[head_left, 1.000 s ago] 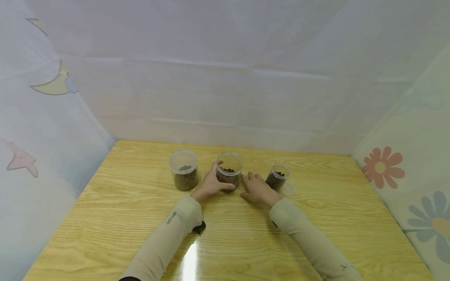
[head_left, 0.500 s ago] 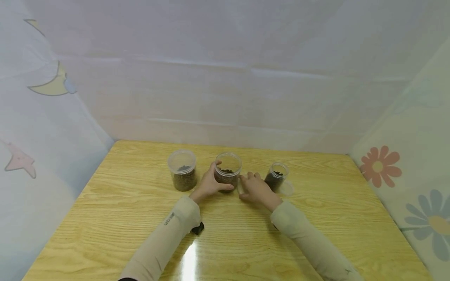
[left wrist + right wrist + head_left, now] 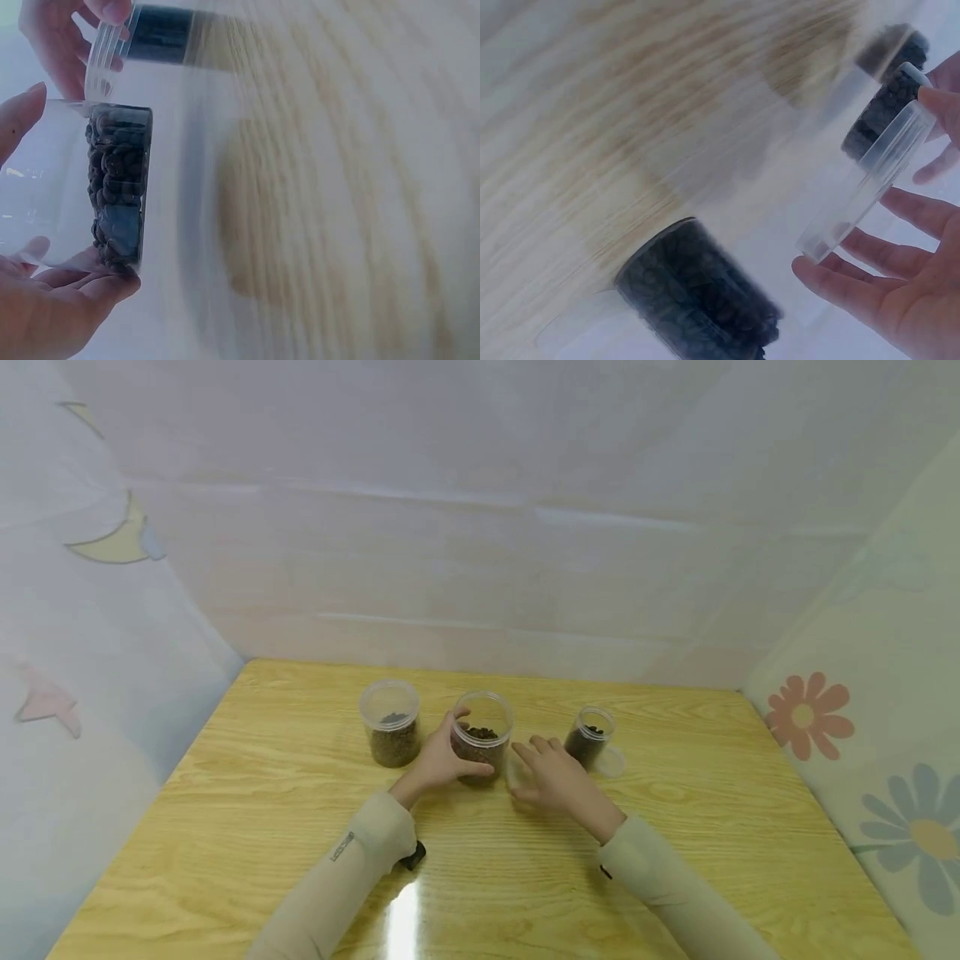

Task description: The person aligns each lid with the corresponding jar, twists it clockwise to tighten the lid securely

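Note:
My left hand (image 3: 438, 758) grips a clear, lidless plastic jar (image 3: 480, 747) from its left side. Dark, bean-like pieces fill its lower part. In the left wrist view this jar (image 3: 116, 187) seems held just off the table, fingers and thumb around its wall. Close to its right, my right hand (image 3: 558, 781) holds a clear round lid (image 3: 866, 180) by the rim, tilted on edge. Right of that hand stands a small open jar (image 3: 587, 743) of dark pieces, with a small clear lid (image 3: 611, 762) lying beside it.
A larger lidded jar (image 3: 393, 735), part-filled with brown and dark pieces, stands left of my left hand. All this is on a wood-grain table (image 3: 300, 827). A printed cloth (image 3: 480, 568) hangs behind and along both sides.
The middle jar has come slightly toward me and left in my left hand. My right hand has drawn back a little, the lid in its fingers.

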The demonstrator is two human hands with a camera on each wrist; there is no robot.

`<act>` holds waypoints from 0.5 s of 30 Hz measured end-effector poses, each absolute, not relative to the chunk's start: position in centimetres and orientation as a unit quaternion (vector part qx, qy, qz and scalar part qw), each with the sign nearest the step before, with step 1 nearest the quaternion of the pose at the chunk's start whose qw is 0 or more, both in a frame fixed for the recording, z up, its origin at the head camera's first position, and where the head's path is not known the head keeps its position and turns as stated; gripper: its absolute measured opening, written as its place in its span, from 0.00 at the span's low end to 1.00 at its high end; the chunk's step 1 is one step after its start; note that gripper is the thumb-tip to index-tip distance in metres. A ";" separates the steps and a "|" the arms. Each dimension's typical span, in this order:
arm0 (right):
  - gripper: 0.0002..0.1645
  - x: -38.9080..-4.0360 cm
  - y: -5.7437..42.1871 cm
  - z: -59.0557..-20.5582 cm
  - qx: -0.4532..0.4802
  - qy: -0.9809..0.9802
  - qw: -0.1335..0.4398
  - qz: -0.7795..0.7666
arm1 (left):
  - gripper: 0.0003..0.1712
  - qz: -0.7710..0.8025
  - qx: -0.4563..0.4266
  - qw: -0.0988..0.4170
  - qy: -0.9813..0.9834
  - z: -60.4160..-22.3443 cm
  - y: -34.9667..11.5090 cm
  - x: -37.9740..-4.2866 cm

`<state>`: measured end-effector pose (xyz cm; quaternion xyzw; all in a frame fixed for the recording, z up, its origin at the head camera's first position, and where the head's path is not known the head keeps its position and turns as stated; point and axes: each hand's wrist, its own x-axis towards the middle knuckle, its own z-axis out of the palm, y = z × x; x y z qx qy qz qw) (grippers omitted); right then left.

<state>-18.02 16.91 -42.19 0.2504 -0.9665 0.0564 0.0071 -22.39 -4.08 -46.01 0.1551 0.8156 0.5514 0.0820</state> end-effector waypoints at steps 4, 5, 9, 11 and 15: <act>0.40 -17.1 17.1 -41.8 0.253 -0.964 0.018 0.075 | 0.59 0.545 0.168 0.085 0.817 -45.4 -4.3 -21.5; 0.40 -16.9 17.2 -41.7 0.252 -0.964 0.020 0.080 | 0.59 0.543 0.171 0.085 0.818 -45.3 -4.3 -21.2; 0.40 -16.2 17.5 -41.5 0.251 -0.963 0.030 0.097 | 0.59 0.531 0.184 0.083 0.823 -45.1 -4.5 -20.4; 0.39 -15.9 17.7 -41.3 0.252 -0.962 0.037 0.103 | 0.59 0.534 0.194 0.083 0.819 -45.0 -4.5 -20.0; 0.39 -15.1 18.1 -41.0 0.254 -0.959 0.043 0.120 | 0.58 0.547 0.216 0.091 0.804 -44.8 -4.6 -19.1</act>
